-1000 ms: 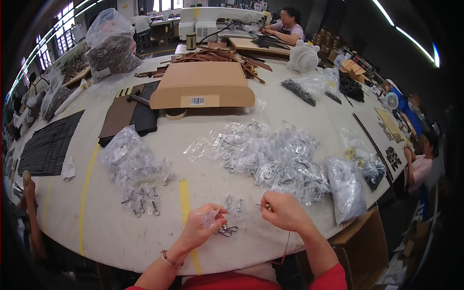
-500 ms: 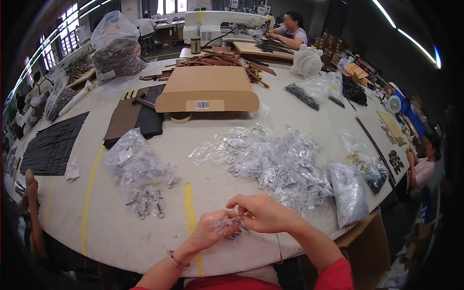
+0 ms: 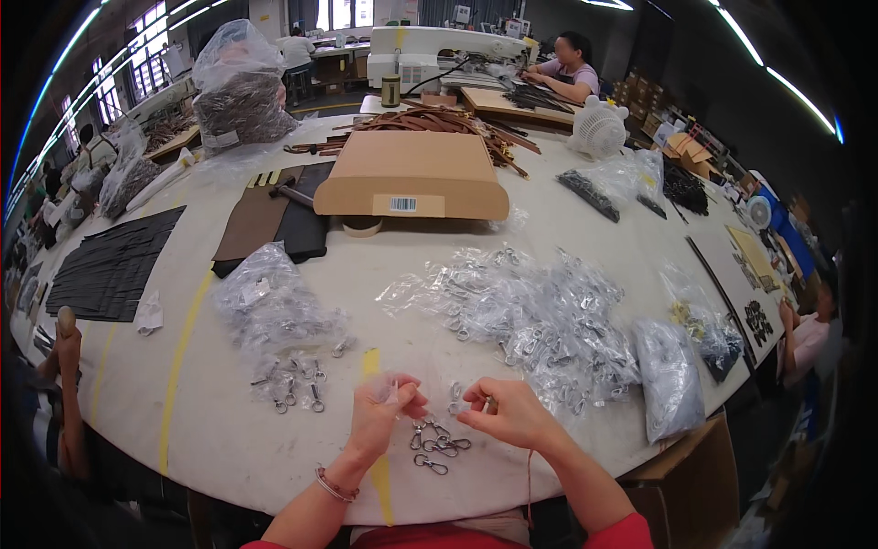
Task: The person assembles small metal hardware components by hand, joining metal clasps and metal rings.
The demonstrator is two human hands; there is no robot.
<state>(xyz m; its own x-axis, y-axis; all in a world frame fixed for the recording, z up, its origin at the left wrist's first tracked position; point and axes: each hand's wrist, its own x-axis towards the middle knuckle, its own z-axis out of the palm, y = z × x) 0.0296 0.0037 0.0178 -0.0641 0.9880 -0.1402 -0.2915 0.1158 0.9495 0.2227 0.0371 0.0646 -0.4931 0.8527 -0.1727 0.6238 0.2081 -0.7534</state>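
My left hand [image 3: 373,419] is closed with a crumpled clear plastic wrapper [image 3: 388,392] between its fingers. Opposite it, my right hand [image 3: 514,414] has thumb and forefinger close together. A small dark or metallic thing shows in its curled fingers, too small to name. By those fingertips is a wrapped piece of hardware [image 3: 455,395]; whether they touch it I cannot tell. Bare metal snap hooks [image 3: 441,446] lie in a small heap on the table between my hands. Beyond my right hand spreads a large pile of snap hooks in clear wrappers [image 3: 540,320].
A plastic bag [image 3: 274,297] with more hooks lies left; a full clear bag [image 3: 668,380] lies right. A cardboard box [image 3: 412,169], hammer [image 3: 294,194], black strips [image 3: 114,265] and white fan [image 3: 597,126] share the table [image 3: 238,439]. Other people sit around it.
My hands have moved apart from their joined position. Several bare snap hooks now show on the table between them, and the wrapper is in my left hand. The whole view has shifted slightly.
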